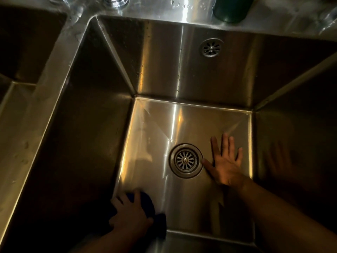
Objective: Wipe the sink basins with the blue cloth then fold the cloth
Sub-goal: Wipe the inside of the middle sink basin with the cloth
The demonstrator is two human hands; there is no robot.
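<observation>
I look down into a deep steel sink basin [164,73]. My left hand [130,211] presses the dark blue cloth [149,205] onto the basin floor at its near left corner; the fingers are spread over the bunched cloth, and part of it is hidden under the hand. My right hand [225,161] lies flat on the floor with straight, spread fingers, just right of the round drain strainer [185,160], thumb tip touching its rim.
A second basin [23,52] lies to the left beyond a steel divider [45,92]. An overflow grille [211,47] sits high on the back wall. A dark green container [231,10] and faucet bases stand on the wet back ledge.
</observation>
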